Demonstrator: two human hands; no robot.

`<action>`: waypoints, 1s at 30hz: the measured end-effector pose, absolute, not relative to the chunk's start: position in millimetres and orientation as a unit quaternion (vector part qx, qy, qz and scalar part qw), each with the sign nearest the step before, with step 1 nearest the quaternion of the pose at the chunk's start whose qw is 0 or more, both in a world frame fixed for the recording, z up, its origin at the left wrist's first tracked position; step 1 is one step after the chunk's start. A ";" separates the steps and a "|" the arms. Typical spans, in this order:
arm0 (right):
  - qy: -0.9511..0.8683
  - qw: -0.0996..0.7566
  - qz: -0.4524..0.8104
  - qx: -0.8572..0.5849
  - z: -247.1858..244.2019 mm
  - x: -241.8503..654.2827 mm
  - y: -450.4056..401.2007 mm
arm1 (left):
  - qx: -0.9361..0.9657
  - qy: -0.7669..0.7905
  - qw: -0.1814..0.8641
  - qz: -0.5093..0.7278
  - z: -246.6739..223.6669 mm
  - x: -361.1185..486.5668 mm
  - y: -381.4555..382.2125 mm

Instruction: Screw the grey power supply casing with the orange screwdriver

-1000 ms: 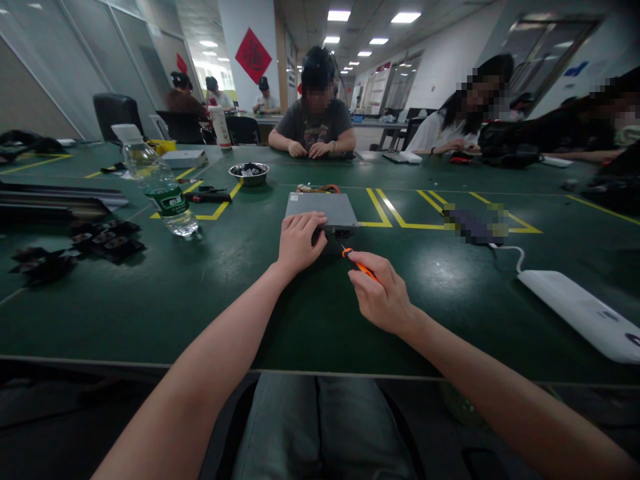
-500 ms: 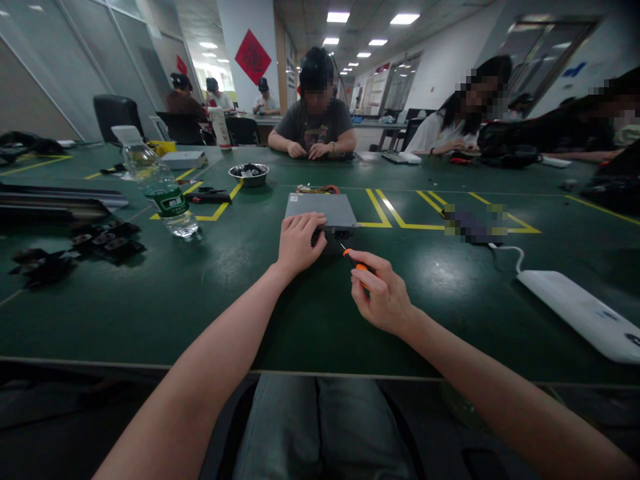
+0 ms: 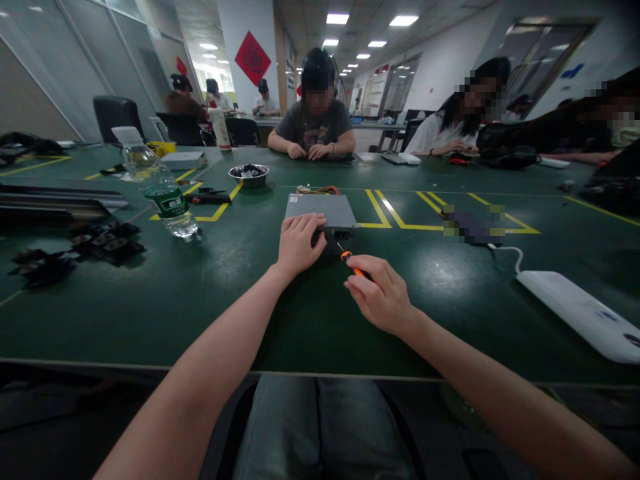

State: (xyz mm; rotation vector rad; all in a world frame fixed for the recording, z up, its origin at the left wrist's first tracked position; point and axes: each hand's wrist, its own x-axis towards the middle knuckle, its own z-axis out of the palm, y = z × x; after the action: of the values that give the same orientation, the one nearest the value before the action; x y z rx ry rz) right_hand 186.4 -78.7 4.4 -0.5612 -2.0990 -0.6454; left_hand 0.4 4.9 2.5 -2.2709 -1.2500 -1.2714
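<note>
A grey metal computer power supply [image 3: 327,208] lies on the green table in front of me, its socket side towards me and coloured cables behind it. My left hand [image 3: 299,243] grips its near left corner, fingers over the top and thumb against the front face. In my right hand [image 3: 380,293], the fingers are closed round an orange and black screwdriver [image 3: 346,256]. Its thin shaft points up and left at the front face, just below the socket. Whether the tip touches the casing I cannot tell.
On the left stand a water bottle [image 3: 163,190], a metal bowl [image 3: 249,175] of small parts and a pile of black pieces [image 3: 105,243]. A phone [image 3: 473,225] is cabled to a white power bank [image 3: 580,313] on the right. A person [image 3: 315,123] sits opposite.
The screwdriver has shifted slightly left, and my right fingers have changed their hold on its handle. My left hand and the power supply have stayed put.
</note>
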 end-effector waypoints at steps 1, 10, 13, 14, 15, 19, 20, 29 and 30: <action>-0.840 0.426 -0.256 -0.217 3.9 186.4 -78.7 | -0.780 -0.430 0.127 -0.436 2.5 0.3 4.9; -0.843 0.413 -0.257 -0.228 2.9 186.7 -78.1 | -0.779 -0.428 0.130 -0.440 2.4 0.6 5.0; -0.845 0.422 -0.250 -0.213 3.1 186.5 -78.4 | -0.779 -0.429 0.128 -0.438 2.7 0.4 5.0; -0.843 0.429 -0.243 -0.215 3.1 186.4 -78.6 | -0.780 -0.430 0.127 -0.437 2.8 0.4 5.1; -0.841 0.433 -0.237 -0.221 3.1 186.3 -78.6 | -0.780 -0.431 0.126 -0.436 2.9 0.3 5.1; -0.838 0.421 -0.247 -0.243 3.9 186.9 -78.6 | -0.779 -0.433 0.126 -0.436 3.1 0.5 4.8; -0.838 0.420 -0.252 -0.240 4.0 187.2 -78.6 | -0.779 -0.434 0.125 -0.435 3.2 0.5 4.6; -0.832 0.437 -0.223 -0.258 2.7 187.4 -78.7 | -0.782 -0.445 0.110 -0.422 4.1 0.5 3.3; -0.834 0.428 -0.228 -0.263 2.8 187.3 -78.6 | -0.782 -0.444 0.111 -0.423 4.0 0.5 3.2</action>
State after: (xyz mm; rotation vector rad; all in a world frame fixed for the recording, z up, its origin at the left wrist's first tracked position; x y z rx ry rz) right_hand 187.3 -78.6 2.8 -0.6559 -2.0827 -0.5694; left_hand 0.5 3.2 4.0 -2.2978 -1.3036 -1.2420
